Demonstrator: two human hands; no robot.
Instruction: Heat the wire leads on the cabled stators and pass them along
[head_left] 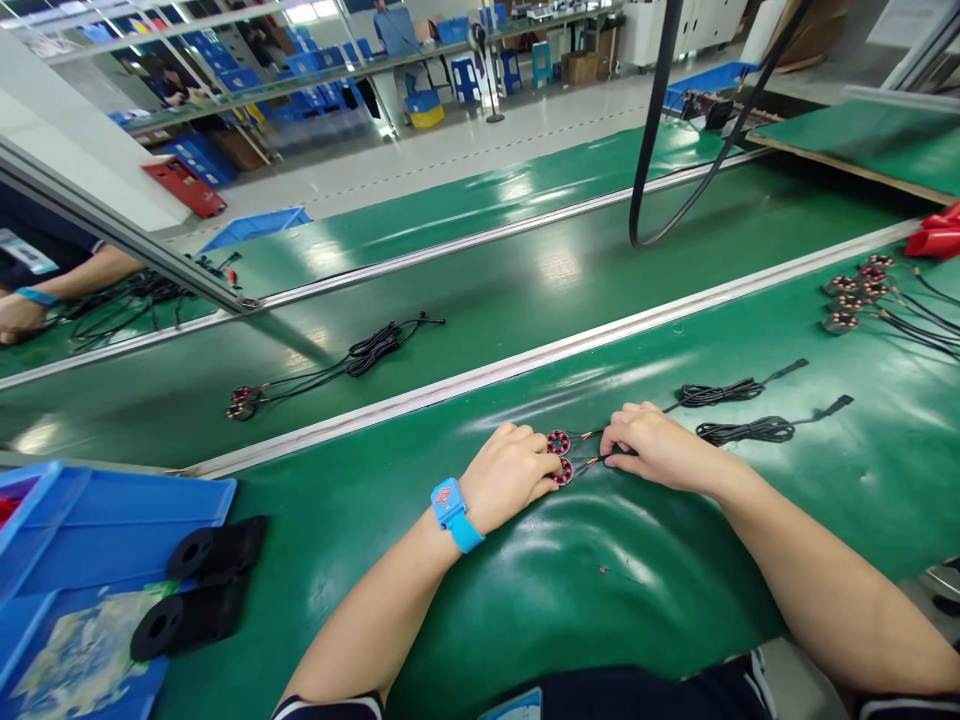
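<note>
Two small round motor stators (pixel 558 442) with red and black windings lie side by side on the green mat. My left hand (pixel 511 470), wearing a blue wristband (pixel 454 512), has its fingers bent round the nearer stator (pixel 565 473), partly covering it. Thin coloured wires run from both stators to black cables. My right hand (pixel 651 446) pinches the cables just behind those wires, thumb and fingers together. Beyond it rest two coiled black cable bundles (pixel 721 392) with connectors at their ends, one above the other.
Several stators with cables (pixel 841 322) lie at the right, near red objects (pixel 937 235). Another cabled pair (pixel 241 402) lies on the green belt past a metal rail (pixel 480 372). Blue bins (pixel 135 510) and two black cylindrical parts (pixel 199 610) stand left. Across, a co-worker's hand (pixel 22 318) touches cables.
</note>
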